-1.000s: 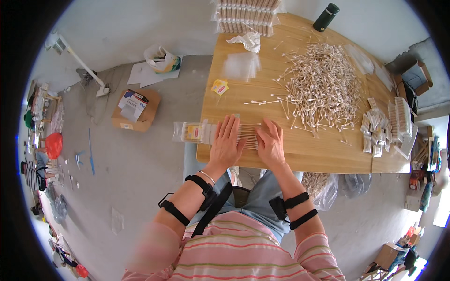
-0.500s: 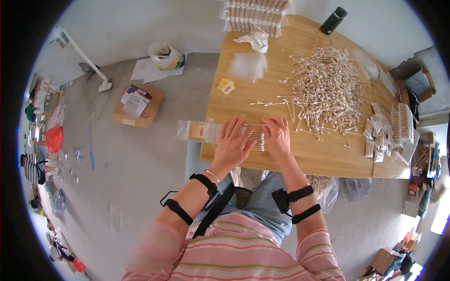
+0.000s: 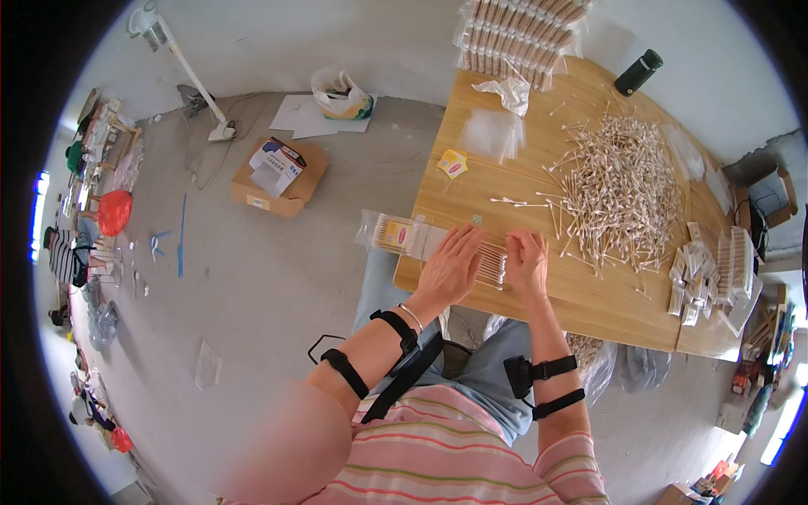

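A row of cotton swabs point(image 3: 491, 268) lies side by side near the table's front edge, between my two hands. My left hand point(image 3: 451, 266) rests flat over its left end, fingers stretched out. At the right end, my right hand point(image 3: 528, 265) has its fingers bent and pressed together; whatever they may hold is hidden. A clear bag point(image 3: 427, 241) runs out from under my left hand past the table's left edge, with a bundle of swabs and a yellow label point(image 3: 394, 233) inside. Farther right spreads a large loose pile of cotton swabs point(image 3: 623, 194).
Beyond my hands lie a yellow card point(image 3: 453, 164), clear plastic sleeves point(image 3: 493, 135) and a crumpled bag point(image 3: 507, 94). Stacked swab packs point(image 3: 518, 38) and a dark bottle point(image 3: 639, 72) stand at the back. Small packs point(image 3: 694, 273) fill the right corner. A cardboard box point(image 3: 290, 187) sits on the floor.
The view has shifted, so the table appears farther right and lower. My left hand's fingers have drawn together; the right fingers are more curled. The single swab between my hands no longer shows.
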`<control>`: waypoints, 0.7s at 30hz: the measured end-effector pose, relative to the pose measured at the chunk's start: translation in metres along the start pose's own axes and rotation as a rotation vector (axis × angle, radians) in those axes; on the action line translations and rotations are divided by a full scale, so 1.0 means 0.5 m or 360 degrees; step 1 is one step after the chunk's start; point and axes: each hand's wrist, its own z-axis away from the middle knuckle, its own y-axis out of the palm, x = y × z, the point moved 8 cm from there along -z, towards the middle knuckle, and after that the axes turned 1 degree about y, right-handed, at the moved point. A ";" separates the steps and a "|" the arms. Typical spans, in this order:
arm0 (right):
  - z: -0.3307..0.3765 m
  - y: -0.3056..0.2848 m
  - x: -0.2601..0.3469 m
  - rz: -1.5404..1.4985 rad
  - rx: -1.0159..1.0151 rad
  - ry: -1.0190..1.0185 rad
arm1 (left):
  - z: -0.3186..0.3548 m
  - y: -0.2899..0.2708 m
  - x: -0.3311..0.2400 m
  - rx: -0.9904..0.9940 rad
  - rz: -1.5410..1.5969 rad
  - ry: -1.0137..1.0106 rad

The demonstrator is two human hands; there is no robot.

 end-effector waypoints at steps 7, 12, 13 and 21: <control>0.072 0.002 -0.051 -0.1177 -0.0562 0.0469 | 0.010 0.021 0.089 -0.0471 0.1622 -0.0686; 0.090 0.026 -0.045 -0.1472 -0.0573 0.0500 | 0.014 0.033 0.092 -0.0447 0.1804 -0.0639; 0.088 0.031 -0.041 -0.1510 -0.0570 0.0500 | 0.015 0.032 0.091 -0.0475 0.1820 -0.0614; 0.069 0.061 -0.048 -0.1660 -0.0417 0.0361 | 0.004 0.053 0.056 -0.0285 0.1872 -0.0491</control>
